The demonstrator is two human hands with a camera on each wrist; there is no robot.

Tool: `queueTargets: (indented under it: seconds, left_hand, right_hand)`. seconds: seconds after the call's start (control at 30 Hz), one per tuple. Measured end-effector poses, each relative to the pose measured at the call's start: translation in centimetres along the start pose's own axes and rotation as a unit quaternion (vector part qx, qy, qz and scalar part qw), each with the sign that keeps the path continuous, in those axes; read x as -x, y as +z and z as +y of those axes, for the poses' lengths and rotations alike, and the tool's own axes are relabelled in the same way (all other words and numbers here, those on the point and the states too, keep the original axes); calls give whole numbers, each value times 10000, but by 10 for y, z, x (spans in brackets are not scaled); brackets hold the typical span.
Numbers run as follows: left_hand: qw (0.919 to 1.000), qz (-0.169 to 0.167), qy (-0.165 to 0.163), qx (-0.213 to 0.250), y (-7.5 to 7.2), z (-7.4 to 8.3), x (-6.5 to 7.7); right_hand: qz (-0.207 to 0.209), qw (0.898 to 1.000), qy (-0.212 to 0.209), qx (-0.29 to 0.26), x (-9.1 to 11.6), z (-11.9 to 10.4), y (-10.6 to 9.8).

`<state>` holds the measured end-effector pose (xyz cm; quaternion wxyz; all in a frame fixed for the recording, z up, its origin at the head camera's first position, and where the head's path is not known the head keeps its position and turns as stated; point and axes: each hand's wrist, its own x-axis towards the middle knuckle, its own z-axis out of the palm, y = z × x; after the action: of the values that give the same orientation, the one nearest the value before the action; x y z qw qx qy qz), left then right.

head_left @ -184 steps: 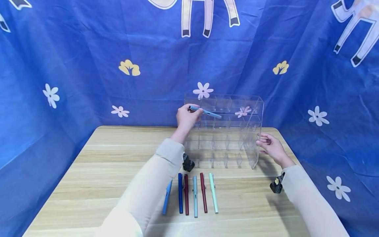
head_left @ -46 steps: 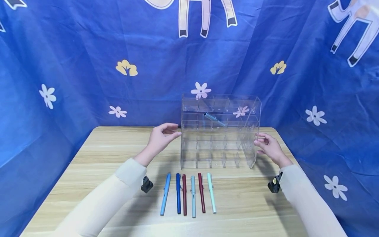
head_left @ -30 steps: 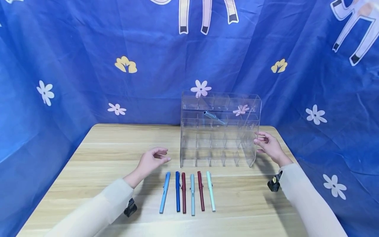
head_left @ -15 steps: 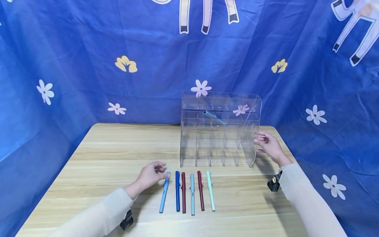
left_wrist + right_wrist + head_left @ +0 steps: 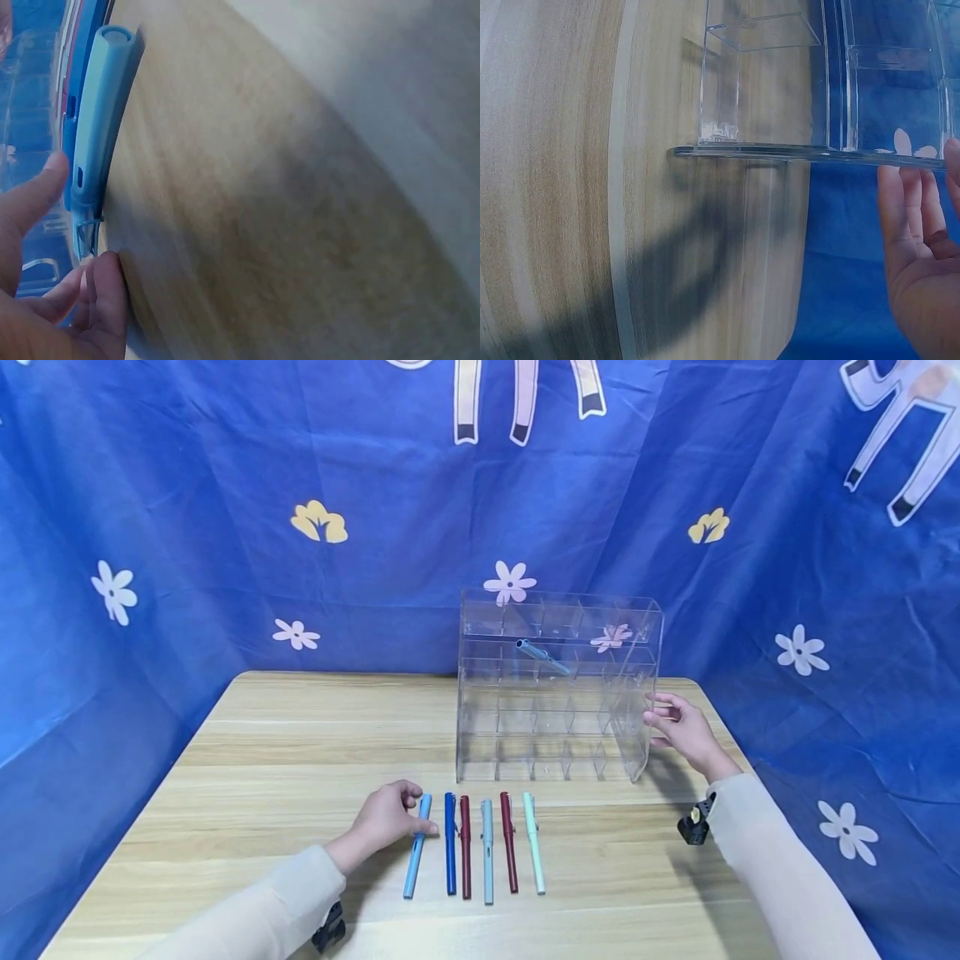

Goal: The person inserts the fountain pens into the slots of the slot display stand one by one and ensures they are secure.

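Your left hand point(image 5: 386, 818), thumb and fingers parted, straddles the leftmost slim sky-blue pen point(image 5: 415, 862) while your right hand point(image 5: 686, 735), fingers extended, touches the clear plastic compartmented rack point(image 5: 555, 724).

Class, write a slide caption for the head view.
Left hand at the leftmost blue pen of six; right hand against a clear rack holding another pen.

Left arm point(image 5: 247, 906) reaching in over bench's point(image 5: 300, 727) near left part, angled toward middle. Left hand point(image 5: 386, 817) low over bench, fingers point(image 5: 109, 300) bent, thumb point(image 5: 37, 195) extended, gap between. Right arm point(image 5: 787, 868) slanting in by bench's right edge. Right hand point(image 5: 684, 732) near far right corner, fingers nearly straight, thumb apart.
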<state>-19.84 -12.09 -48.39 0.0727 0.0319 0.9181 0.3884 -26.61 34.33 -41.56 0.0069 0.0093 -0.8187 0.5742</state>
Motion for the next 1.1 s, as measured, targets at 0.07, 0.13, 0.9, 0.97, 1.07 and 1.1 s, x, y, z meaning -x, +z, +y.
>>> queueTargets:
  seconds: [0.07, 0.13, 0.9, 0.97, 1.07, 1.1]
  left_hand:
    - [10000, -11, 2, -75, 0, 2, 1]
    - [9999, -15, 32, -125, 0, 3, 1]
    - [9418, -2010, -560, 2634, -31, -16, 0]
    - [9248, -2374, -558, 2919, -36, -19, -2]
    - [8997, -2732, -545, 3360, -46, -19, -6]
    - [8922, -2783, -544, 3515, -48, -19, -7]
  right_hand:
    - [17, 10000, -1, 1, 0, -1, 0]
    - [34, 10000, -12, -3, 0, -1, 0]
    - [-38, 10000, -27, -37, 4, -3, 1]
    - [-37, 10000, -25, -42, 4, -4, 1]
    - [-37, 10000, -49, -51, 4, -4, 1]
    - [-36, 10000, -57, -55, 4, -4, 1]
